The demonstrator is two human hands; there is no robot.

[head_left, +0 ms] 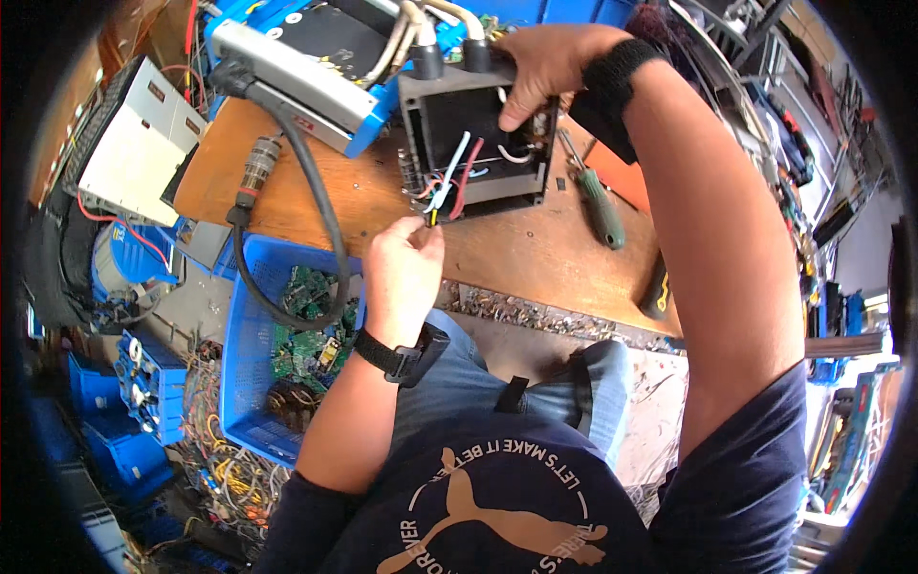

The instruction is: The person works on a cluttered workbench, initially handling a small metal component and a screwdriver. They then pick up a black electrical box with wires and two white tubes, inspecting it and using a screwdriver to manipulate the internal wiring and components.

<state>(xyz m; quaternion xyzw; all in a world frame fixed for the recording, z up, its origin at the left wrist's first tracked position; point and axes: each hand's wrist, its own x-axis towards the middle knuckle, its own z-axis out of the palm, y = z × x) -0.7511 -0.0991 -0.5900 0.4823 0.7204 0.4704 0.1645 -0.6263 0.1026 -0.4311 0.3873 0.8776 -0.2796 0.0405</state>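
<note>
There it was: your left hand [402, 273] had thumb and fingertips pinched together at the lower end of a small bunch of thin wires [467, 174], just under the black box [457, 120]; how many it gripped, I couldn't tell. Up top, your right hand [562, 65] was clamped on the box's upper right corner, thumb reaching in over the front, fingers out of sight behind. The box itself sat in front of you at the wooden table [516, 268], pale cables [420, 21] rising from its top. Here was the risk: a hard tug could have snapped a wire or torn it loose, and a slack right-hand grip might have let the box tip toward you. Any pull from those cables could have twisted it, too. Close on the right lay a green-handled screwdriver [601, 210], easily knocked by a swing of the box; on the left, a thick black cable [320, 187] looped over the blue basket [229, 354] of circuit boards [306, 325], ready to snag your sleeve-free arm.
</note>
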